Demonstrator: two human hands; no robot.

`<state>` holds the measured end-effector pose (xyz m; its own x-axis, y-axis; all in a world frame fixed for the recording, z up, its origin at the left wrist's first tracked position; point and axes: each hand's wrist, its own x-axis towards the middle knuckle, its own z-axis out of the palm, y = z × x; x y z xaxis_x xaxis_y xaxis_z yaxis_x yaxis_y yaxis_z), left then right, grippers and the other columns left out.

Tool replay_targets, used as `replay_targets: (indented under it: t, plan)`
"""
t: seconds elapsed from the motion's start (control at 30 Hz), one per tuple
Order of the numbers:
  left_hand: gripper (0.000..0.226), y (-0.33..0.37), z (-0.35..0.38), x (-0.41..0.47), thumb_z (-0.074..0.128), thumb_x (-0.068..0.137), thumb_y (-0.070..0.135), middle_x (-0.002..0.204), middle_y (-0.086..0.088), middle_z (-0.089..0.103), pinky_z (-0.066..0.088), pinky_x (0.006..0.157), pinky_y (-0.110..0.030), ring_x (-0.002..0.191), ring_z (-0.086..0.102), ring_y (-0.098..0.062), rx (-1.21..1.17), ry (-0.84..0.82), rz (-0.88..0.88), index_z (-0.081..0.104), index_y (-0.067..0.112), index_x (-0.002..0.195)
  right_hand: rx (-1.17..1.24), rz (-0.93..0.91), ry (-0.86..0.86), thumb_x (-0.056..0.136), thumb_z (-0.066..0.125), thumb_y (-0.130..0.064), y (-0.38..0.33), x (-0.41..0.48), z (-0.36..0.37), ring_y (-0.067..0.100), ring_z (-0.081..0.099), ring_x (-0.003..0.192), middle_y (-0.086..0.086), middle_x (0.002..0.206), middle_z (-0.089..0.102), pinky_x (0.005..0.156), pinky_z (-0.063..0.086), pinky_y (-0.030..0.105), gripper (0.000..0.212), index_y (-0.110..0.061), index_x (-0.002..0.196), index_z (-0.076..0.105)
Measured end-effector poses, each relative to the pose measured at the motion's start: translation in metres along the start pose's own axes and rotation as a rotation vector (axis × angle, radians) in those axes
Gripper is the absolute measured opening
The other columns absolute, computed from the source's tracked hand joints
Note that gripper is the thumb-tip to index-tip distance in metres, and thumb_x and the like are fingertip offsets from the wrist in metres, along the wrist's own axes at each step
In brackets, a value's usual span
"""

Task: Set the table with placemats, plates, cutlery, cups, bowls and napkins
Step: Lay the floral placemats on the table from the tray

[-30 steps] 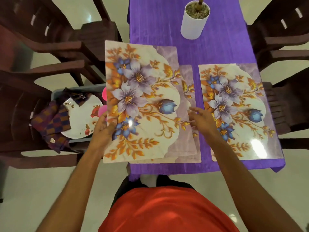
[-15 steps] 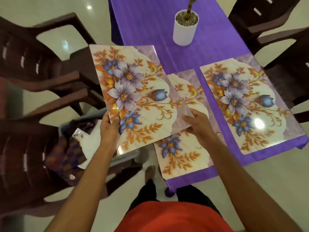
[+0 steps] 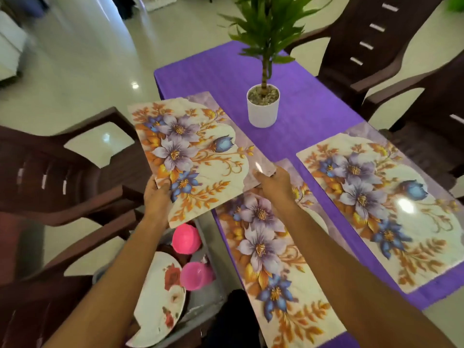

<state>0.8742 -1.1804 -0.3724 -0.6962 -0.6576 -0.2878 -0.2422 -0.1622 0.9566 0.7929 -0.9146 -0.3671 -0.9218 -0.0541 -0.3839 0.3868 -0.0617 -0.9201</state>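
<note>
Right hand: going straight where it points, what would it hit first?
Probably just the purple tablecloth; the right hand, gripping the lifted placemat, seems aimed left of the white pot. Depth unclear.

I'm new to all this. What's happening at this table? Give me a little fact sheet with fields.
Activity: person setting a table, placemat stage
Left hand: grips the held placemat at its near-left edge
Right hand: grips the same mat's right corner
Held placemat: lifted, tilted, over the table's left side
Laid flat: near placemat and far placemat on the purple tablecloth
Centrepiece: potted plant
Beside table: floral plate and pink cups in a grey tub
</note>
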Motion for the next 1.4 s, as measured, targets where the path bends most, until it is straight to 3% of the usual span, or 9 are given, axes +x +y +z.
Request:
replay_targets:
  t: [0.33, 0.5, 0.7, 0.8, 0.87, 0.97, 1.23, 1.33, 1.4]
  plan:
    - [0.025, 0.027, 0.035, 0.201, 0.059, 0.099, 0.027, 0.116, -0.004, 0.073, 0.058, 0.087, -0.044, 0.104, 0.071, -0.026, 0.016, -0.064, -0.052, 0.066, 0.025, 0.123, 0.177, 0.023, 0.053, 0.095, 0.066, -0.005, -0.024, 0.145, 0.1, 0.026, 0.073, 0.09, 0.012, 0.104, 0.073, 0.058, 0.058, 0.028, 0.015, -0.013, 0.108, 0.067]
    - [0.022, 0.038, 0.066, 0.293, 0.062, 0.096, 0.021, 0.109, -0.011, 0.071, 0.059, 0.073, -0.031, 0.097, 0.071, -0.028, 0.04, -0.007, -0.063, 0.062, 0.013, 0.117, 0.219, -0.061, 0.198, 0.092, 0.062, -0.014, -0.026, 0.226, 0.153, 0.031, 0.073, 0.097, 0.01, 0.104, 0.075, 0.075, 0.062, 0.047, 0.019, -0.016, 0.11, 0.07]
    - [0.039, 0.05, 0.094, 0.369, 0.072, 0.088, 0.012, 0.11, -0.006, 0.071, 0.061, 0.084, -0.044, 0.094, 0.072, -0.022, 0.133, -0.028, -0.069, 0.061, 0.02, 0.124, 0.268, -0.089, 0.302, 0.093, 0.064, -0.015, -0.045, 0.307, 0.194, 0.023, 0.072, 0.095, 0.001, 0.103, 0.072, 0.081, 0.061, 0.055, 0.02, -0.021, 0.112, 0.064]
    - [0.037, 0.04, 0.102, 0.378, 0.07, 0.089, 0.002, 0.102, -0.005, 0.071, 0.059, 0.086, -0.045, 0.096, 0.071, -0.026, 0.162, -0.067, -0.06, 0.059, 0.02, 0.119, 0.302, -0.07, 0.274, 0.093, 0.065, -0.014, -0.046, 0.326, 0.204, 0.024, 0.067, 0.113, 0.002, 0.125, 0.065, 0.092, 0.057, 0.054, 0.062, -0.02, 0.149, 0.039]
    - [0.039, 0.03, 0.108, 0.379, 0.069, 0.089, 0.002, 0.106, -0.009, 0.071, 0.06, 0.086, -0.046, 0.097, 0.071, -0.028, 0.146, -0.025, -0.028, 0.058, 0.015, 0.124, 0.16, -0.063, 0.268, 0.091, 0.065, -0.023, -0.041, 0.327, 0.205, 0.027, 0.052, 0.134, 0.006, 0.152, 0.045, 0.107, 0.047, 0.053, 0.087, -0.022, 0.16, 0.012]
    - [0.048, 0.021, 0.115, 0.375, 0.067, 0.09, 0.004, 0.112, -0.006, 0.069, 0.061, 0.082, -0.042, 0.096, 0.07, -0.024, 0.151, 0.107, 0.006, 0.054, 0.015, 0.136, -0.126, -0.102, 0.247, 0.098, 0.054, -0.008, -0.034, 0.326, 0.2, 0.024, 0.031, 0.149, 0.007, 0.165, 0.023, 0.12, 0.03, 0.035, 0.083, -0.017, 0.161, 0.001]
    - [0.037, 0.017, 0.121, 0.356, 0.067, 0.093, 0.017, 0.108, -0.002, 0.068, 0.05, 0.068, -0.022, 0.096, 0.066, -0.019, 0.42, 0.097, 0.172, 0.06, 0.016, 0.129, -0.311, -0.08, 0.351, 0.097, 0.055, -0.011, -0.032, 0.345, 0.189, 0.031, 0.04, 0.143, 0.01, 0.16, 0.036, 0.114, 0.039, 0.042, 0.08, -0.018, 0.162, 0.008]
    - [0.034, 0.023, 0.117, 0.359, 0.069, 0.091, 0.022, 0.103, -0.004, 0.071, 0.06, 0.077, -0.036, 0.093, 0.07, -0.022, 0.417, 0.044, 0.128, 0.064, 0.017, 0.124, -0.392, -0.122, 0.369, 0.098, 0.059, -0.023, -0.032, 0.341, 0.189, 0.031, 0.041, 0.142, 0.012, 0.161, 0.033, 0.114, 0.037, 0.042, 0.081, -0.017, 0.162, 0.009]
    - [0.029, 0.028, 0.113, 0.361, 0.07, 0.09, 0.029, 0.097, -0.004, 0.07, 0.059, 0.08, -0.041, 0.091, 0.07, -0.023, 0.506, 0.05, 0.133, 0.064, 0.018, 0.116, -0.423, -0.172, 0.379, 0.095, 0.062, -0.029, -0.032, 0.336, 0.19, 0.026, 0.053, 0.124, 0.012, 0.157, 0.029, 0.104, 0.044, 0.039, 0.082, -0.022, 0.161, 0.013]
